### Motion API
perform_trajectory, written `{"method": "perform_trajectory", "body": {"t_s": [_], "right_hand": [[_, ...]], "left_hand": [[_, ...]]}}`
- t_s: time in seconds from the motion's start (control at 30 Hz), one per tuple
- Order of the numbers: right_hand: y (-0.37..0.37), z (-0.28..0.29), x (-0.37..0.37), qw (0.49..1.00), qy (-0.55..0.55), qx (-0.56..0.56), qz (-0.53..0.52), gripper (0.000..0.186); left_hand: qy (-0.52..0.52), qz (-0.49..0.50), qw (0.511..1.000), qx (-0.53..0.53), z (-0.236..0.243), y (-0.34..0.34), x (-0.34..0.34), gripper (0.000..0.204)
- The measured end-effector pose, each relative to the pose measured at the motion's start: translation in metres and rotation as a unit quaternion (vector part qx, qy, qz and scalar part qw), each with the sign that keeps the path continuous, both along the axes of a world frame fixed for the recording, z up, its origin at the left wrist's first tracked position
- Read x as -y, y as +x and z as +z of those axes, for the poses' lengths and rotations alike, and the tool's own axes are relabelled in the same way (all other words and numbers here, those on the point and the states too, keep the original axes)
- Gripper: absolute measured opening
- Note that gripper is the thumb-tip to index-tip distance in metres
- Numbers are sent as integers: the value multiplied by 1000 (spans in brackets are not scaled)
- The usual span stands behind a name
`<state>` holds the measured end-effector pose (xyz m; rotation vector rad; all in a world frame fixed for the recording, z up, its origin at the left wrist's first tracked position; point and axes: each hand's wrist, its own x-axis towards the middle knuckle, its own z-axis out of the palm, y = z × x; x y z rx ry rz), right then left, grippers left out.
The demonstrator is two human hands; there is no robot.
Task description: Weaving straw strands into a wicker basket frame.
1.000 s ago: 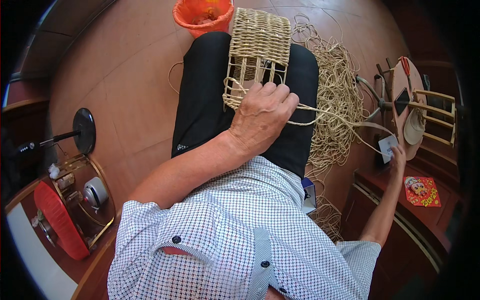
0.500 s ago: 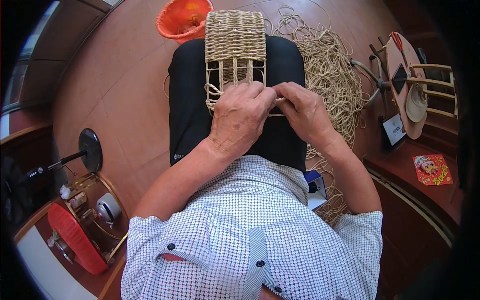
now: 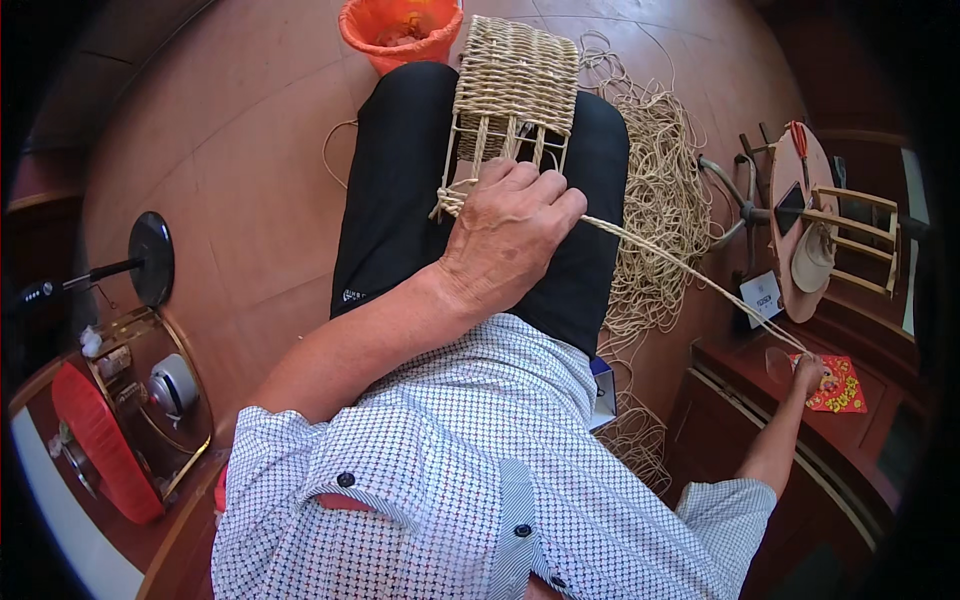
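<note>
1 fisheye view, worn on the head, facing down, shirt (image 3: 440, 430) close below, black trousers (image 3: 385, 220) mid-frame, floor (image 3: 230, 200) beyond

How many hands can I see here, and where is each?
2: the left hand grips the near end of the woven piece; the right hand is stretched out to the right, holding the taut cord. No other hands show.
</note>
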<state>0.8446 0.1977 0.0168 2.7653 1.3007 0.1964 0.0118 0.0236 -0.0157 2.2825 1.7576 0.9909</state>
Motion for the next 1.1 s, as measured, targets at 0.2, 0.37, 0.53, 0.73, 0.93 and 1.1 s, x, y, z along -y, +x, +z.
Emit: {"method": "perform_trajectory", "body": {"t_s": [0.2,0.37,0.53,0.73,0.93,1.1], "right_hand": [[-333,-65,-5,818,144,-359,427,41],[-594,-20,118,708,105,-458,527,36],[-647,-50,135,662,134,-478,562,30],[-631,-45,123,667,121,-533,507,12],[-525,-59,73,769,155,-402,473,11],[-309,-71,16,930,99,-42,351,15]], "left_hand": [[-45,22,998,50,9,-6,1,9],[-66,66,989,117,11,-18,2,8],[-86,83,987,105,17,-17,5,9],[-84,91,989,77,16,-18,5,8],[-70,96,992,36,15,-18,5,7],[-58,76,995,25,14,-14,-4,10]]}}
